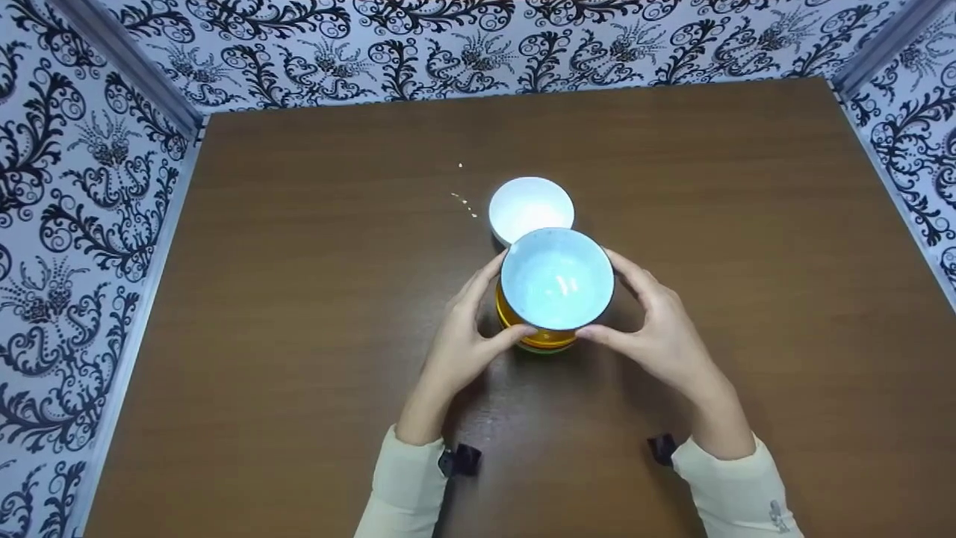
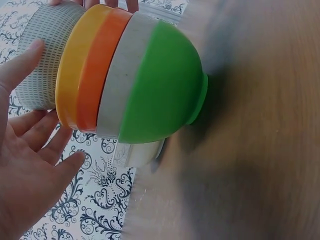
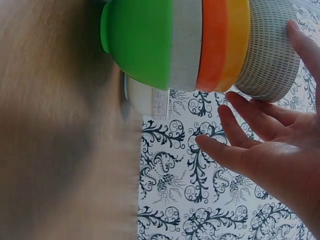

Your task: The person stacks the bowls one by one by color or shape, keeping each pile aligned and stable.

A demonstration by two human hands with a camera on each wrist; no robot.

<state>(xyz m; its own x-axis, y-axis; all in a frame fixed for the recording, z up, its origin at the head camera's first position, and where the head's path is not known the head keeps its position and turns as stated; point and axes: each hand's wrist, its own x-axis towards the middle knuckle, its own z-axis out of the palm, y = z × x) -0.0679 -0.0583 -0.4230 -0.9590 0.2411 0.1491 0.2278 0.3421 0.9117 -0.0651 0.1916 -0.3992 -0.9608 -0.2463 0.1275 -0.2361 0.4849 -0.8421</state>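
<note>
A bowl with a pale blue inside (image 1: 558,279) and a dotted grey outside tops a stack of bowls. My left hand (image 1: 470,329) grips it from the left, thumb at the near side and fingers along the far side. On the right, my right hand (image 1: 665,329) holds the same bowl likewise. Beneath it, the left wrist view shows yellow and orange bands (image 2: 102,65), then a whitish band (image 2: 125,70) above a green bowl (image 2: 165,85) with a foot at the bottom. The dotted bowl's lower part sits inside the yellow rim.
Just beyond the stack stands a white bowl (image 1: 530,205), partly hidden by the dotted one. Small pale crumbs (image 1: 464,202) lie to its left on the brown table (image 1: 314,299). Patterned black-and-white surfaces (image 1: 478,52) border the table's far and side edges.
</note>
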